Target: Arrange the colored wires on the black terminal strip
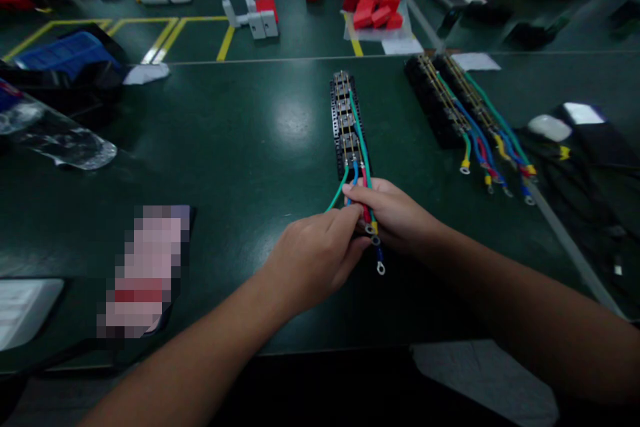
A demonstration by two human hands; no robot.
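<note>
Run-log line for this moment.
left hand: holding wires | right hand: holding wires | black strip: on table | two similar strips: to its right

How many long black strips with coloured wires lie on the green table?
3: the first strip in the middle; a second strip and third strip side by side, farther right.

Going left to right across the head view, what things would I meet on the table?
White item, pixelated pink item, grey-and-red parts, single wired strip, pair of wired strips, dark flat object.
</note>
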